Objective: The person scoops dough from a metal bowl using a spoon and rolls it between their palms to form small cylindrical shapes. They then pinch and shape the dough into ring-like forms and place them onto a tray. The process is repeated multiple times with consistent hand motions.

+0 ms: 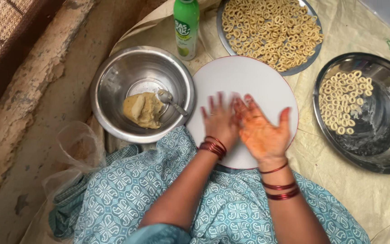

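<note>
At the left of centre your steel bowl (113, 77) holds a lump of tan dough (143, 110) with a spoon (170, 100) resting in it, so plenty looks left to shape. In the middle, your left hand (220, 121) and right hand (260, 129) lie together, fingers spread, over the round white board (244, 74); blur hides whether any dough sits between them. At top centre a tray (223, 40) is heaped with finished rings (271, 29); the pan (384, 135) at the right holds fewer.

Cream floor cloth (339, 190), white round board (244, 77), steel bowl (109, 77), 2 trays, green bottle (186, 27)
</note>
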